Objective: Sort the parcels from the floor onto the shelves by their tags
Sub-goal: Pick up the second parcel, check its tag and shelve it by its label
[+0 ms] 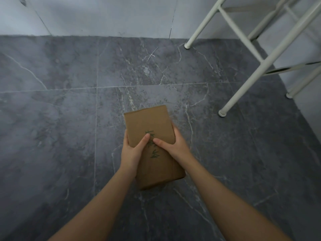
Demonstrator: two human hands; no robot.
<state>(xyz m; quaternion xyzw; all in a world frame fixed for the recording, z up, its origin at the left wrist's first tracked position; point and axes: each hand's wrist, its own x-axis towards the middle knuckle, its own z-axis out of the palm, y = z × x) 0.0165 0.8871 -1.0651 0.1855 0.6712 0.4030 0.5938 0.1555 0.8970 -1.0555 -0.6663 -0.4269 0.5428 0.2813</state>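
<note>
Above grey floor (69, 119): left hand (132, 152), right hand (173, 145) fingers clasp cardboard parcel (149, 122).

Green handwritten marker strokes on the top face of the brown cardboard parcel (152, 136), running along its length. Partly covered by the thumbs of the left hand (132, 150) and the right hand (173, 146). Zigzag strokes like "VV" or "M" near the end closest to the camera; the rest not legible. No printed label, brand or number readable anywhere else.
</note>
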